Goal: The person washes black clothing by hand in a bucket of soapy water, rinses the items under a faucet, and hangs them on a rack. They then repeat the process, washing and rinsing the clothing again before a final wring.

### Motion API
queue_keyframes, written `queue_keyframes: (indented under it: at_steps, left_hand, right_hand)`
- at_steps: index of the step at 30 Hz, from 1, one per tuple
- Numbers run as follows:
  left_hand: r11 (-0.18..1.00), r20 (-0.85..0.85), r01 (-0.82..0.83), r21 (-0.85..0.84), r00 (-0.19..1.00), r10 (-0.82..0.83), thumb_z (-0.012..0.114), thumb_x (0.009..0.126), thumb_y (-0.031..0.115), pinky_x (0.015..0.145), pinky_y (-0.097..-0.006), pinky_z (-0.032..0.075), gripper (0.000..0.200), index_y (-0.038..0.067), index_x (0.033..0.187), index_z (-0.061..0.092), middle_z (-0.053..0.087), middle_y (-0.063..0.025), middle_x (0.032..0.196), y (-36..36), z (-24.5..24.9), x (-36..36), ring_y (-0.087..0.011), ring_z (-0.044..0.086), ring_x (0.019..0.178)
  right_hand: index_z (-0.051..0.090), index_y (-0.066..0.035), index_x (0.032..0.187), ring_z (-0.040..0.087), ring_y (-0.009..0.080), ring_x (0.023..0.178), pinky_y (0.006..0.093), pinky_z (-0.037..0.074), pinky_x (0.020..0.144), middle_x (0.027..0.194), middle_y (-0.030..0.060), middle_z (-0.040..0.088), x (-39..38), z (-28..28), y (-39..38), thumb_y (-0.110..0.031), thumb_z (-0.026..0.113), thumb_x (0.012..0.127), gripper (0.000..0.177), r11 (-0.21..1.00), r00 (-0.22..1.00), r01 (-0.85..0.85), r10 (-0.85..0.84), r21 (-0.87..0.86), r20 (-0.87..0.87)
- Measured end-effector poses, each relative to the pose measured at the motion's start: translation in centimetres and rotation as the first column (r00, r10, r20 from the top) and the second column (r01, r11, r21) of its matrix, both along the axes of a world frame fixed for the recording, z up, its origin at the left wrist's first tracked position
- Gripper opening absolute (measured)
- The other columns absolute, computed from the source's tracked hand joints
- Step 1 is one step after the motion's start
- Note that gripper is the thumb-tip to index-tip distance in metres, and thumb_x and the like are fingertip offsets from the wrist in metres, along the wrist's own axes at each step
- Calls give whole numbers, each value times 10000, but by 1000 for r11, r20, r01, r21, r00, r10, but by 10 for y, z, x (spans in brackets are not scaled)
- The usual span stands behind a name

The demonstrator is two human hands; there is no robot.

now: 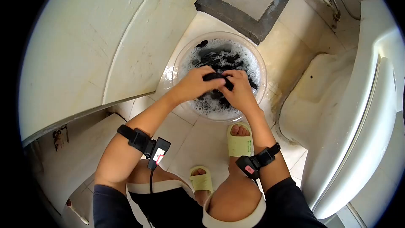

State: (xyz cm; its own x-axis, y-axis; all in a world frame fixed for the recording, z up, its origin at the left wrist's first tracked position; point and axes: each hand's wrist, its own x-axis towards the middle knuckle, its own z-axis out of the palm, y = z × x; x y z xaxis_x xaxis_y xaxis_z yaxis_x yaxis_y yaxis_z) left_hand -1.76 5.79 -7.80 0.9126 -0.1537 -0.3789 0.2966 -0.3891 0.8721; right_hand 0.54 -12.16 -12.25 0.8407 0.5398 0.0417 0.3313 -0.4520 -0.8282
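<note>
A round clear basin (262, 65) on the tiled floor holds soapy water with white suds (211, 106). Dark wet cloth (223, 59) lies bunched in the water. Over the middle of the basin, my left hand (198, 85) and my right hand (238, 88) come close together, both closed on a black piece of cloth (218, 77) stretched between them. What kind of garment it is, I cannot make out. Some of the fingers are hidden behind the cloth and the hands.
A white toilet (320, 93) stands on the right, with a pipe and hose (335, 10) behind it. A large pale curved panel (109, 38) rises on the left. A dark ledge (240, 17) borders the basin's far side. Green slippers (239, 141) are below.
</note>
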Motion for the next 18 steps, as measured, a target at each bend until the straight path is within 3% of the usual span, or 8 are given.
queue_keyframes:
  at_steps: [2, 4, 5, 8, 9, 11, 14, 18]
  left_hand:
    - [970, -196, -150, -191, 974, 112, 677, 828, 267, 680, -258, 449, 261, 21, 860, 598, 541, -12, 760, 4, -7, 4, -121, 529, 705]
    - [882, -426, -345, -320, 884, 191, 681, 832, 282, 545, -206, 419, 202, 100, 840, 593, 528, 16, 682, 12, -20, 6, -56, 492, 599]
    - [881, -429, -343, -326, 884, 185, 681, 832, 282, 545, -206, 419, 202, 100, 840, 593, 528, 16, 682, 12, -29, 5, -56, 492, 599]
    - [966, -52, -157, 206, 984, 171, 683, 799, 274, 695, -342, 479, 354, -24, 966, 591, 643, -124, 804, 18, -82, 0, -246, 615, 752]
    - [967, -46, -157, 201, 984, 170, 683, 799, 274, 695, -342, 479, 354, -24, 966, 591, 643, -124, 804, 14, -91, 0, -246, 615, 752]
    - [812, 198, -285, 509, 957, 212, 642, 807, 260, 769, -408, 464, 328, -19, 979, 620, 645, -207, 921, -2, -99, -3, -350, 617, 887]
    - [828, 32, -418, 373, 898, 438, 544, 842, 353, 804, -436, 453, 384, -12, 873, 658, 624, -265, 916, -25, -98, -1, -413, 591, 922]
    - [896, -201, -388, 214, 880, 429, 470, 855, 443, 741, -450, 466, 507, -27, 807, 654, 625, -263, 816, -60, -59, -1, -433, 601, 804]
  right_hand:
    - [668, 1, 880, 543, 263, 904, 344, 449, 808, 935, 121, 635, 0, 8, -2, -183, 701, 749, 229, 995, 996, 86, -88, 39, 30]
    - [658, 18, 880, 578, 200, 691, 311, 460, 665, 746, 132, 640, 1, 13, -8, -240, 685, 798, 272, 968, 812, 242, -168, 62, -559]
    - [658, 18, 880, 578, 200, 691, 311, 460, 665, 746, 132, 640, -1, 6, -11, -240, 685, 798, 272, 968, 811, 245, -174, 54, -559]
    - [659, 12, 873, 581, 180, 614, 302, 454, 606, 696, 135, 636, -6, -29, -17, -289, 679, 800, 310, 972, 824, 227, -223, -57, -521]
    - [656, 6, 872, 620, 248, 659, 339, 471, 642, 718, 159, 643, -8, -31, -16, -316, 672, 794, 332, 965, 815, 238, -262, -115, -516]
    - [646, 0, 894, 637, 322, 726, 379, 481, 688, 751, 182, 649, -7, -18, -10, -295, 625, 818, 305, 918, 810, 246, -370, -310, -455]
    - [632, -9, 928, 637, 353, 786, 406, 479, 707, 799, 220, 643, -9, -56, 6, -256, 574, 842, 268, 873, 811, 396, -478, -286, -337]
    - [623, -47, 928, 576, 221, 805, 315, 458, 747, 886, 60, 620, 0, -60, 28, -235, 522, 866, 222, 705, 349, 703, -231, 91, -908]
